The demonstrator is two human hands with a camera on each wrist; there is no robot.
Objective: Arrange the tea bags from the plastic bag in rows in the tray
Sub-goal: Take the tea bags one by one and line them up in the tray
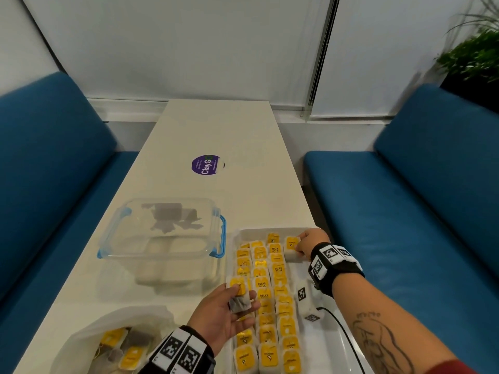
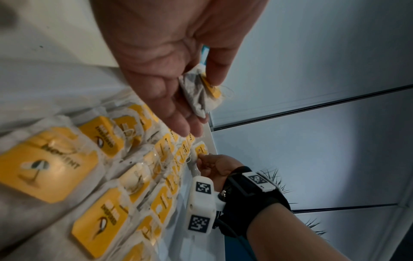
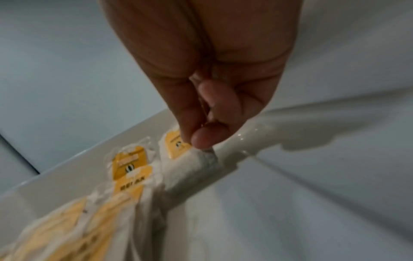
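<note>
On the tabletop (image 1: 189, 136): white tray (image 1: 272, 231), tea bags (image 1: 270, 292) in rows. Right hand (image 1: 310, 244) fingers pinch one tea bag (image 1: 292, 248) at tray's far right corner. Left hand (image 1: 226, 317) thumb and fingers hold another tea bag (image 1: 239, 295) above tray. Plastic bag (image 1: 113, 338) near left.

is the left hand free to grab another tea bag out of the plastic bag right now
Probably not yet. The left hand already holds a tea bag in its grip above the tray. The plastic bag lies open just beside that wrist, with nothing blocking it, so reach itself looks easy once the hand is emptied.
</note>
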